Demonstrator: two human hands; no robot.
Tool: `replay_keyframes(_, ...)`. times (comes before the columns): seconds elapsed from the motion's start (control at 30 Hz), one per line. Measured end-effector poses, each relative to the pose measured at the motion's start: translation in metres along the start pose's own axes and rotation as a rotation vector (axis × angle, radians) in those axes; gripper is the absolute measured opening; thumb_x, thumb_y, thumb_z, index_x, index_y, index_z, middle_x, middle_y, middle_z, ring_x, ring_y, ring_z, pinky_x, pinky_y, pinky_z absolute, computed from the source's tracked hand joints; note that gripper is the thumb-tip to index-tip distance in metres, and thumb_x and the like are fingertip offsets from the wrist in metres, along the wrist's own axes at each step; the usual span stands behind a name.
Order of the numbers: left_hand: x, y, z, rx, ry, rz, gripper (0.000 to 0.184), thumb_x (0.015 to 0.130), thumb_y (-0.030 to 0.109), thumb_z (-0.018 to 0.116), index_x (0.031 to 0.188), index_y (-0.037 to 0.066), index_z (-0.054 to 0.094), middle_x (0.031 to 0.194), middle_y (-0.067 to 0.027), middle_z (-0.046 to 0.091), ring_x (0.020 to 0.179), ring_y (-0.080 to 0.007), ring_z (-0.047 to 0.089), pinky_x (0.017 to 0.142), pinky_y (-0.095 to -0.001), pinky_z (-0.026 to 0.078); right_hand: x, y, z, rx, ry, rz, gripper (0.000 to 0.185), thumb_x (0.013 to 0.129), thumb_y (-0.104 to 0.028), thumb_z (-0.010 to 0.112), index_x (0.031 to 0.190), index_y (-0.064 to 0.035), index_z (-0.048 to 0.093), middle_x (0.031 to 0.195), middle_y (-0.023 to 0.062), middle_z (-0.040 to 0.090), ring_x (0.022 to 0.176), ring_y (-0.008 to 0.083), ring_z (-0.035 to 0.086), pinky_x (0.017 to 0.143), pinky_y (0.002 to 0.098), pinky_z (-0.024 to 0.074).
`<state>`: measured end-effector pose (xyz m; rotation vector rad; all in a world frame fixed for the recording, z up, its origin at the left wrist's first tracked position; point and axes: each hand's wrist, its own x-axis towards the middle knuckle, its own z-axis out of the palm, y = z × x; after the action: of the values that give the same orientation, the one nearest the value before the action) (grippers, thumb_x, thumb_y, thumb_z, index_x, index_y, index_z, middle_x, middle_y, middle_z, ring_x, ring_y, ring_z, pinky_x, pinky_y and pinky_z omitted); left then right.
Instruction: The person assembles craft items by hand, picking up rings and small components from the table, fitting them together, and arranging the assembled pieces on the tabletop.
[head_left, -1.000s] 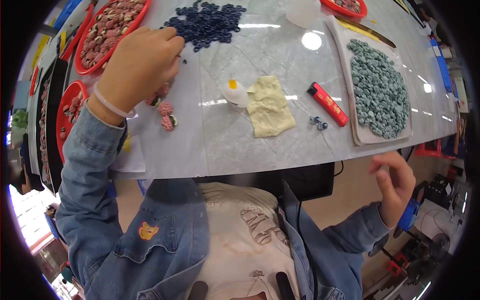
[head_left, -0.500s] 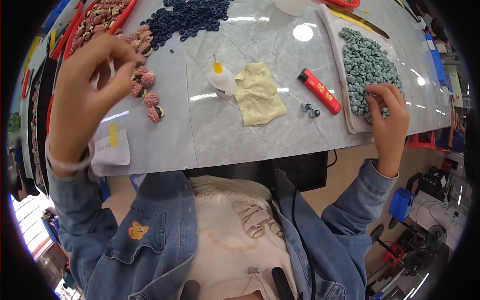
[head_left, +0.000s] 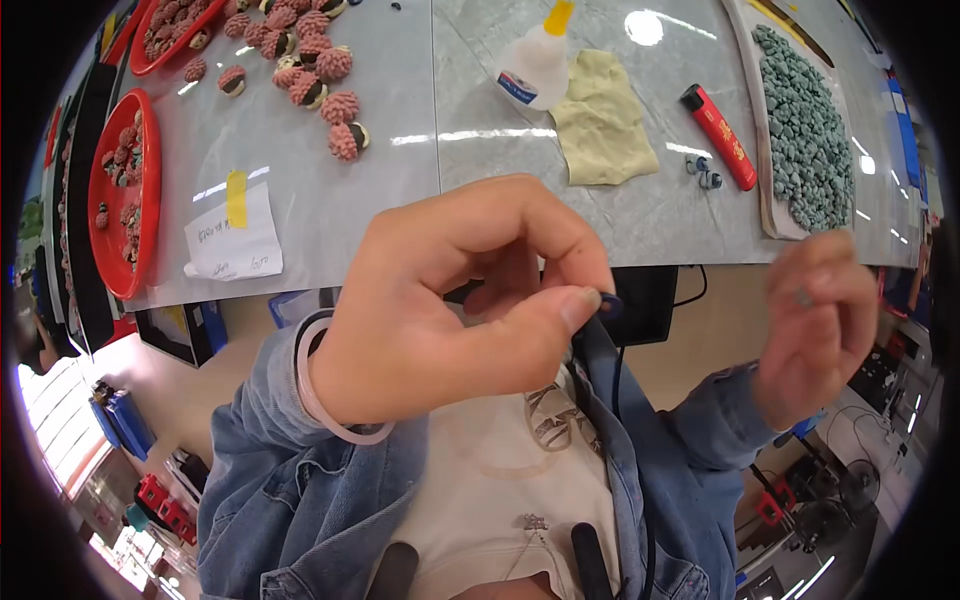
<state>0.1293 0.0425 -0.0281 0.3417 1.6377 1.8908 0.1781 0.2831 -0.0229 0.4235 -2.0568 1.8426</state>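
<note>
My left hand (head_left: 470, 300), with a pale bangle on its wrist, is in front of my chest. Its thumb and forefinger pinch a small dark blue ring (head_left: 612, 305). On the right, my right hand (head_left: 818, 335) is raised off the table, slightly blurred. Between its fingertips a small green piece (head_left: 803, 297) shows, like the green stone-like pieces (head_left: 805, 130) heaped on a white cloth-lined tray (head_left: 770, 205). Two small dark blue and green pieces (head_left: 704, 172) lie beside a red lighter (head_left: 722, 138).
A white glue bottle (head_left: 535, 68) with a yellow tip stands by a crumpled yellow cloth (head_left: 602, 120). Pink knobbly pieces (head_left: 340, 107) lie on the left, near a red tray (head_left: 150, 200) and a paper note (head_left: 235, 245). The table's front edge runs below.
My left hand has moved right and down to my chest, now showing the dark blue ring. My right hand has lifted off the green heap with a piece. The view has shifted.
</note>
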Motion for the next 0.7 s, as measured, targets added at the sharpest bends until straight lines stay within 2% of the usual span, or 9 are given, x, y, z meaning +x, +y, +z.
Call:
replay_keyframes(0.1, 0.002, -0.005, 0.002, 0.013, -0.059, 0.045, 0.015, 0.073, 0.012, 0.058, 0.077, -0.001, 0.054, 0.075, -0.0065, 0.051, 0.066, -0.0099, 0.044, 0.058, -0.0198, 0.034, -0.013, 0.006, 0.031, 0.178, -0.103, 0.118, 0.021, 0.071, -0.003, 0.06, 0.089, 0.0063, 0.057, 0.08, 0.0181, 0.055, 0.06, 0.0139, 0.049, 0.052, 0.0197, 0.0381)
replay_keyframes(0.17, 0.002, -0.007, 0.006, 0.005, -0.062, 0.05, 0.014, 0.073, 0.011, 0.058, 0.078, -0.001, 0.054, 0.076, -0.0065, 0.051, 0.066, -0.0098, 0.044, 0.058, -0.0197, 0.034, -0.014, 0.009, 0.049, 0.18, -0.19, 0.196, 0.022, 0.076, -0.016, 0.061, 0.084, 0.0003, 0.049, 0.075, 0.0113, 0.048, 0.052, 0.0127, 0.048, 0.043, 0.0203, 0.0381)
replay_keyframes(0.2, 0.002, -0.007, 0.007, -0.003, -0.055, 0.06, 0.013, 0.073, 0.011, 0.058, 0.078, -0.001, 0.054, 0.076, -0.0064, 0.051, 0.066, -0.0096, 0.045, 0.057, -0.0196, 0.034, -0.014, 0.008, 0.054, 0.18, -0.187, 0.2, 0.022, 0.076, -0.016, 0.061, 0.084, 0.0003, 0.049, 0.075, 0.0113, 0.048, 0.052, 0.0127, 0.048, 0.043, 0.0203, 0.0381)
replay_keyframes(0.3, 0.001, -0.01, 0.007, -0.001, -0.049, 0.081, 0.012, 0.073, 0.009, 0.057, 0.079, -0.001, 0.055, 0.077, -0.0063, 0.051, 0.066, -0.0093, 0.045, 0.057, -0.0194, 0.034, -0.017, 0.001, 0.067, 0.212, 0.041, 0.379, 0.026, 0.072, -0.015, 0.066, 0.084, 0.0013, 0.049, 0.077, 0.0127, 0.05, 0.052, 0.0124, 0.049, 0.045, 0.0205, 0.0409)
replay_keyframes(0.43, 0.002, -0.011, 0.005, 0.061, -0.049, 0.123, 0.011, 0.073, 0.007, 0.056, 0.081, -0.001, 0.054, 0.078, -0.0062, 0.051, 0.066, -0.0089, 0.045, 0.056, -0.019, 0.035, -0.018, -0.005, 0.074, 0.215, 0.177, 0.524, 0.029, 0.07, -0.015, 0.068, 0.085, 0.0019, 0.05, 0.081, 0.0132, 0.052, 0.059, 0.014, 0.051, 0.052, 0.0219, 0.0421)
replay_keyframes(0.47, 0.002, -0.011, 0.005, 0.099, -0.049, 0.133, 0.011, 0.073, 0.006, 0.056, 0.081, -0.001, 0.054, 0.078, -0.0062, 0.051, 0.066, -0.0088, 0.045, 0.056, -0.0188, 0.035, -0.018, -0.002, 0.074, 0.216, 0.174, 0.528, 0.029, 0.07, -0.015, 0.068, 0.085, 0.0019, 0.05, 0.081, 0.0132, 0.052, 0.059, 0.014, 0.051, 0.052, 0.0219, 0.0421)
replay_keyframes(0.57, 0.003, -0.011, 0.006, 0.164, -0.033, 0.157, 0.011, 0.072, 0.003, 0.055, 0.082, -0.001, 0.054, 0.078, -0.006, 0.051, 0.066, -0.0085, 0.045, 0.056, -0.0183, 0.034, -0.017, 0.014, 0.07, 0.134, 0.056, 0.218, 0.029, 0.068, -0.012, 0.068, 0.085, 0.0021, 0.05, 0.082, 0.0131, 0.053, 0.068, 0.0156, 0.051, 0.062, 0.0243, 0.0422)
replay_keyframes(0.7, 0.005, -0.011, 0.008, 0.253, 0.016, 0.212, 0.011, 0.071, 0.001, 0.054, 0.082, 0.0, 0.054, 0.077, -0.0057, 0.05, 0.065, -0.0081, 0.044, 0.055, -0.0178, 0.034, -0.018, 0.008, 0.068, 0.053, 0.027, 0.305, 0.027, 0.068, -0.009, 0.068, 0.085, 0.0018, 0.05, 0.082, 0.0123, 0.053, 0.076, 0.0168, 0.051, 0.069, 0.0262, 0.0405)
